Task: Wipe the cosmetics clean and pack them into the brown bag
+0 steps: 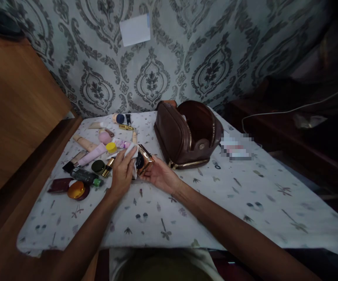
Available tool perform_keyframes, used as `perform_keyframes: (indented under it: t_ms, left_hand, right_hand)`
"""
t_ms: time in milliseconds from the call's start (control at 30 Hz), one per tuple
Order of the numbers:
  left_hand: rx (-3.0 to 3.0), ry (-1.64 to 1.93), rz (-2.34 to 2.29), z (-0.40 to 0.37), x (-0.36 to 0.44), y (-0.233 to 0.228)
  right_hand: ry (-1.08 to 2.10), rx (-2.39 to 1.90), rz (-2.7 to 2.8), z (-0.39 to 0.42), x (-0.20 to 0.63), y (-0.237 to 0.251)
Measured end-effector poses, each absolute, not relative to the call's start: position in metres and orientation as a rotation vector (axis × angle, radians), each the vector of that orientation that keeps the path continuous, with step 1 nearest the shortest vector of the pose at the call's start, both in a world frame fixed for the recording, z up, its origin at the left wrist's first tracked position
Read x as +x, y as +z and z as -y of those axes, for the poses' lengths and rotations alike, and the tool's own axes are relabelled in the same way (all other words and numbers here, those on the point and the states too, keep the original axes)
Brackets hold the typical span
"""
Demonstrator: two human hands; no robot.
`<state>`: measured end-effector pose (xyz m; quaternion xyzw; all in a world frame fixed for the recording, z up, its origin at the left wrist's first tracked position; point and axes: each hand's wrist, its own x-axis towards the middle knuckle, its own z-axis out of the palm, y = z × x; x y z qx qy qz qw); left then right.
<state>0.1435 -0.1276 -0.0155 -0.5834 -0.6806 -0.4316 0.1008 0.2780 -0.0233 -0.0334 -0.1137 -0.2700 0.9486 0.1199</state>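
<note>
My left hand (122, 172) is closed on a white wipe or tissue (131, 150), which pokes out past the fingers. In my right hand (162, 175) is a gold-edged makeup compact (146, 157), tilted up and gripped at its right side. A small dark round piece (140, 160) shows between the wipe and the compact; whether it belongs to the compact I cannot tell. Close to my left wrist lie a gold lipstick tube (108, 168) and a dark green round jar (98, 167). A yellow-capped jar (111, 147) sits just beyond my left fingers.
An unzipped brown leather bag (171, 136) stands right of my hands. Tubes, including a pink one (92, 155), a dark green-capped bottle (85, 176) and an amber-lidded jar (77, 190) lie at left. A wooden cabinet (19, 105) borders the patterned tablecloth (186, 230).
</note>
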Motion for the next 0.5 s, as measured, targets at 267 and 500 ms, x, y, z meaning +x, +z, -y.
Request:
perform_keyframes:
  t_ms: [267,500]
  left_hand:
    - [-1.924,-1.157,1.823,0.128,0.148,-0.016]
    - [-2.127,-1.143,1.605,0.127,0.156,-0.014]
  right_hand:
    - [2.743,-0.364,0.717,0.021,0.276,-0.037]
    - [2.721,-0.328,0.562,0.015,0.276,-0.038]
